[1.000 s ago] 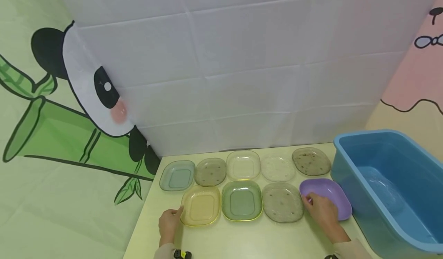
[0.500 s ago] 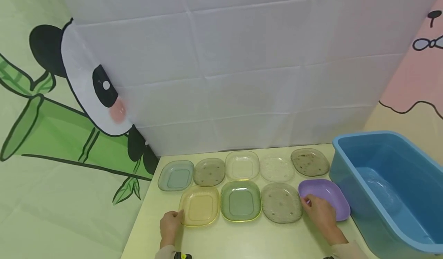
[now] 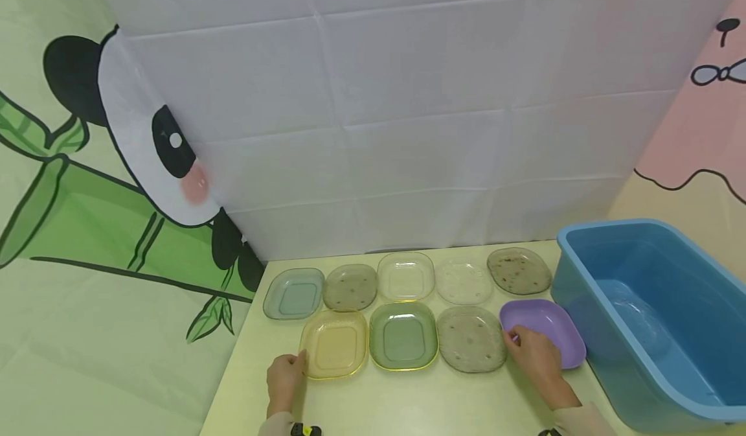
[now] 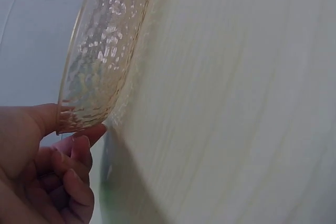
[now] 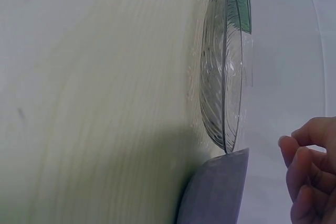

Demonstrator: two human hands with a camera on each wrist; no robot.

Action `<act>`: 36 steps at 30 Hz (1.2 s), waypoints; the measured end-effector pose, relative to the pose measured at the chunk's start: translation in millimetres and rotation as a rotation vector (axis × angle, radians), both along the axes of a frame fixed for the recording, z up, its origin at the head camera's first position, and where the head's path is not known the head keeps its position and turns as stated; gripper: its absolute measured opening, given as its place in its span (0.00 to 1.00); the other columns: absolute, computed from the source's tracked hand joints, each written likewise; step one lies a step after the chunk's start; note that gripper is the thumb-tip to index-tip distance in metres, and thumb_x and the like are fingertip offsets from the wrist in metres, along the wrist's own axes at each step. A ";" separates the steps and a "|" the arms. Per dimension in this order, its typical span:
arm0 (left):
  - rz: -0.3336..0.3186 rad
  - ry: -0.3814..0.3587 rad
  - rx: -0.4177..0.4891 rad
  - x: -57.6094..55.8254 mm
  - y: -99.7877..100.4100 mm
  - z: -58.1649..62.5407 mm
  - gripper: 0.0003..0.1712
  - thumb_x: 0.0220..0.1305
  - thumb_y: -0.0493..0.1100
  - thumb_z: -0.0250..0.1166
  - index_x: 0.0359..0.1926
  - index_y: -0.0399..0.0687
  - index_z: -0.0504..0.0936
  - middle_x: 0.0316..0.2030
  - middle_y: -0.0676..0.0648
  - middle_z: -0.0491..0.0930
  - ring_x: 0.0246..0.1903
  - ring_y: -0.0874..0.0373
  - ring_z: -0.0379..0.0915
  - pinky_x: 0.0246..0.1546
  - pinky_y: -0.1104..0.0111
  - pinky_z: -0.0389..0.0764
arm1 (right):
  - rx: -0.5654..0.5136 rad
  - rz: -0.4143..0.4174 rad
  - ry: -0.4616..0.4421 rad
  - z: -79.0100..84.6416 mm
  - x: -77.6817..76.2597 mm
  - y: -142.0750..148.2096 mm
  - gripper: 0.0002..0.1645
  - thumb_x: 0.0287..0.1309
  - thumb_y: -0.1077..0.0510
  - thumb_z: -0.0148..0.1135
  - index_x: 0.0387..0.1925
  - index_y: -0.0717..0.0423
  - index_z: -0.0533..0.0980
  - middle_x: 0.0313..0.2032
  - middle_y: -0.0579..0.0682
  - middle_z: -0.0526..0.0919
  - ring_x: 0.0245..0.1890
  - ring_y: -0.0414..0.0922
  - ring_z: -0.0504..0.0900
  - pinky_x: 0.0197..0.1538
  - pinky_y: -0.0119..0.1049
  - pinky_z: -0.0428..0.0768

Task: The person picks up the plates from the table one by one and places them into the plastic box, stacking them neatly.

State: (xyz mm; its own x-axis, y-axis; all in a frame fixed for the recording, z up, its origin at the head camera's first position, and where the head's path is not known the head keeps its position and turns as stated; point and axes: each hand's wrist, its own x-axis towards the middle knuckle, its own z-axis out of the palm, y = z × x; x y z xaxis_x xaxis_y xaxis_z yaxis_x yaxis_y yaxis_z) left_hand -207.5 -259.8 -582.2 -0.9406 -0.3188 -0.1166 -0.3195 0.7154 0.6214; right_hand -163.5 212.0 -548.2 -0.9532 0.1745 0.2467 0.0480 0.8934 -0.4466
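Note:
At the front left of the head view, the left hand [image 3: 284, 379] pinches the near left edge of a clear yellow plate [image 3: 336, 345]. In the left wrist view its thumb is on the rim and the index finger is under the plate's side. The right hand [image 3: 537, 359] hovers over the left part of a purple plate [image 3: 548, 322]. From the right wrist view its fingers are loosely curled, holding nothing, a gap away from that plate's rim. Between the hands sit a green plate [image 3: 403, 336] with a yellow rim and a greyish clear ribbed plate [image 3: 472, 339].
Behind them a second row holds a bluish clear plate [image 3: 294, 293], a grey plate [image 3: 350, 287], two colourless plates and a brown-speckled plate [image 3: 519, 271]. A deep blue tub [image 3: 606, 313] stands at the right, beside the purple plate. A white cloth wall [image 3: 373, 164] rises behind the table.
The view shifts slightly. Both hands keep their positions at the yellow and purple plates, and the plates have not moved on the table.

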 end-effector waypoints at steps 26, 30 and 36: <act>-0.007 0.047 0.001 1.5 -1.8 0.4 0.18 0.61 0.45 0.57 0.25 0.32 0.81 0.17 0.47 0.74 0.20 0.57 0.65 0.21 0.70 0.64 | -0.020 -0.012 -0.027 0.8 2.0 -0.8 0.09 0.55 0.53 0.60 0.21 0.48 0.76 0.19 0.46 0.80 0.18 0.42 0.74 0.18 0.37 0.65; 0.009 0.043 0.006 3.8 -4.1 0.2 0.18 0.62 0.45 0.58 0.25 0.33 0.81 0.16 0.48 0.74 0.20 0.58 0.64 0.21 0.71 0.63 | -0.013 -0.010 -0.015 0.4 2.3 -0.9 0.09 0.54 0.53 0.61 0.20 0.48 0.76 0.19 0.46 0.80 0.17 0.42 0.74 0.17 0.36 0.64; 0.006 0.073 0.014 6.8 -7.4 10.9 0.18 0.62 0.44 0.58 0.27 0.32 0.81 0.16 0.48 0.73 0.19 0.58 0.63 0.21 0.70 0.63 | -0.025 -0.007 -0.015 1.9 1.9 0.0 0.09 0.55 0.53 0.59 0.22 0.49 0.77 0.20 0.45 0.81 0.18 0.41 0.74 0.19 0.36 0.65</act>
State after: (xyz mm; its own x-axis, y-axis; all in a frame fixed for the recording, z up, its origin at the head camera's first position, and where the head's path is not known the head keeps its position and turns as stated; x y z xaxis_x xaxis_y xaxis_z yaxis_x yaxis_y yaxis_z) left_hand -200.6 -267.2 -571.3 -0.9450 -0.3229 -0.0524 -0.2772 0.7050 0.6528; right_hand -161.5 211.9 -546.3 -0.9557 0.1870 0.2275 0.0610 0.8815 -0.4682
